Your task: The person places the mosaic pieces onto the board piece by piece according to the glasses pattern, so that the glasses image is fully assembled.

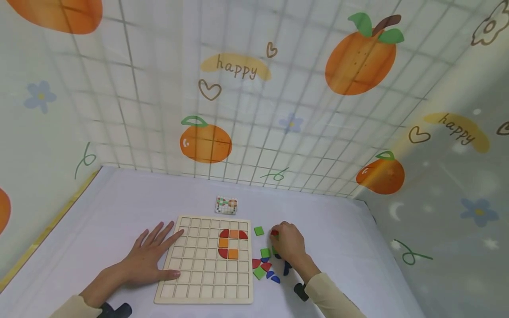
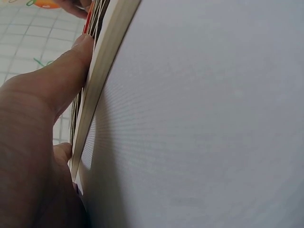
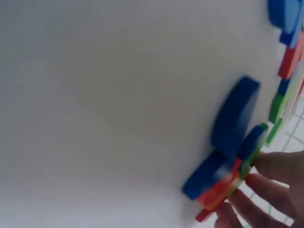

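Observation:
A pale wooden grid board (image 1: 199,278) lies on the table. Red curved pieces (image 1: 223,253) and orange square pieces (image 1: 223,243) sit in its upper right cells. My left hand (image 1: 147,258) rests with spread fingers across the board's left edge; in the left wrist view its thumb (image 2: 71,71) lies against the board's rim (image 2: 102,78). To the right of the board, my right hand (image 1: 288,240) reaches down with bent fingers into loose pieces. Its fingertips touch a cluster with green, red (image 3: 216,192) and blue pieces (image 3: 235,114). Whether they pinch one is unclear.
A small patterned card (image 1: 226,205) lies beyond the board. Loose green squares (image 1: 259,231), red pieces (image 1: 256,263) and blue pieces (image 1: 274,277) lie between the board and my right hand. A printed curtain over a wire grid (image 1: 254,110) stands behind the table.

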`<state>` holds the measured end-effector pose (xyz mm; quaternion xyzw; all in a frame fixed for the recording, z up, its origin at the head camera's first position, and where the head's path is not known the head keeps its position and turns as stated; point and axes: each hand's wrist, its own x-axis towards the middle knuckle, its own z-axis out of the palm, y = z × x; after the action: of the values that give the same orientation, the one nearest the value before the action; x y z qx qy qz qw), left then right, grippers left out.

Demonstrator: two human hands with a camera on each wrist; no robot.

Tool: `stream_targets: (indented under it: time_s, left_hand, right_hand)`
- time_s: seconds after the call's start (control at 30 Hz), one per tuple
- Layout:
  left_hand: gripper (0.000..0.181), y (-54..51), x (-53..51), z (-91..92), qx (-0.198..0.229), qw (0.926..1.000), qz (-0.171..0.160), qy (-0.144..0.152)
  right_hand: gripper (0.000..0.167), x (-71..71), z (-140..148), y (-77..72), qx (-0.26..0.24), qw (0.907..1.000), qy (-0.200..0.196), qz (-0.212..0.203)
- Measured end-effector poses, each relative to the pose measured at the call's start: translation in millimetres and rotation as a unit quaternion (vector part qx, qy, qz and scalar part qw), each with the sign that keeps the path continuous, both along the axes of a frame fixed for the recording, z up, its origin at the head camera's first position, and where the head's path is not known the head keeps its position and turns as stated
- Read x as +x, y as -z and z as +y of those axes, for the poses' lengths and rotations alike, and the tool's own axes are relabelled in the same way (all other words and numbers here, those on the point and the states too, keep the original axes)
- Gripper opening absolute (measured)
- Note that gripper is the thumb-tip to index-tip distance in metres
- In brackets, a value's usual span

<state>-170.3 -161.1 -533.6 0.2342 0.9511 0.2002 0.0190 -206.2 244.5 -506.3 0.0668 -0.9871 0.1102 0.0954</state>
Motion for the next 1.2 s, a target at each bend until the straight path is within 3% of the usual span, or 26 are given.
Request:
stream_targets:
  time_s: [0.3,0.57,0.83,1.03,1.2]
  left_hand:
    - [0.109,-3.6,-0.2,0.2,-0.006,0.9999,-0.008,-0.005]
    - [0.109,-3.1,-0.4,1.6,-0.007,0.9999,-0.008,-0.003]
    - [0.108,-4.8,0.1,1.6,-0.008,0.9999,-0.009,0.000]
    - [0.108,-5.0,0.1,1.3,-0.012,0.9999,-0.005,-0.002]
    - [0.108,-5.6,1.3,1.9,-0.014,0.9999,-0.006,-0.004]
  right_hand:
    - [0.017,-2.9,0.0,2.2,0.002,0.9997,-0.015,0.020]
    - [0.019,-0.7,-1.5,-0.9,-0.035,0.9989,-0.025,-0.016]
    - [0.013,13.7,-21.5,-11.5,-0.059,0.9918,-0.106,-0.041]
    - [0.014,22.2,-37.2,-10.2,-0.067,0.9723,-0.219,-0.049]
    - [0.013,25.4,-44.5,-6.2,-0.059,0.9611,-0.263,-0.059]
